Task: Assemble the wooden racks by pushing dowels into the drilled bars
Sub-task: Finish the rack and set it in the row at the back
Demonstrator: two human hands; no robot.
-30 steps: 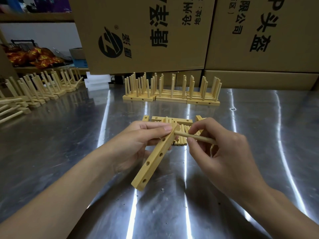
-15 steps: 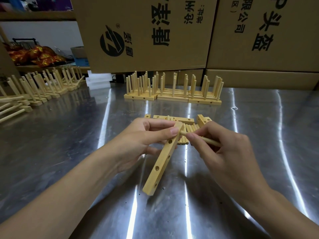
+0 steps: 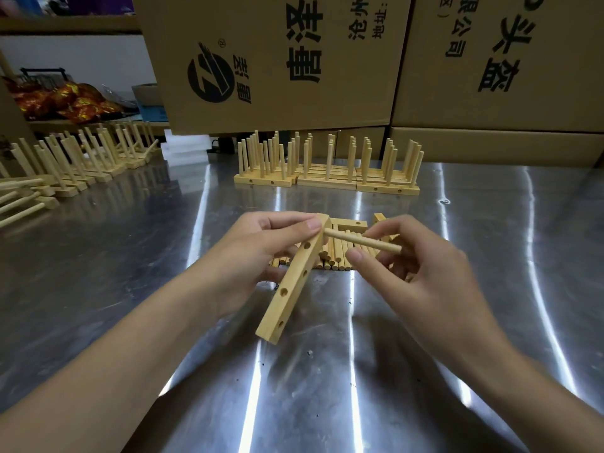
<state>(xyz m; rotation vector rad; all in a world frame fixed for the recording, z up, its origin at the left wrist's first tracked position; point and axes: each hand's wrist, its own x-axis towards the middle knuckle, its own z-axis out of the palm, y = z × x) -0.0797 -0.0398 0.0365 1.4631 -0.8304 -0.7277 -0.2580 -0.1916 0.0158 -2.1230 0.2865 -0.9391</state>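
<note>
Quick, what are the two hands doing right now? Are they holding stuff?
Left hand: closed round the drilled bar, near its top end.
Right hand: pinching a dowel, its tip at the bar's top hole.

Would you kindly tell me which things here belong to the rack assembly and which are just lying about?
In use: drilled bar in the left hand, dowel in the right hand, loose dowels, spare bars, finished racks.
Lying about: cardboard boxes, shiny red packets, white blocks.
</note>
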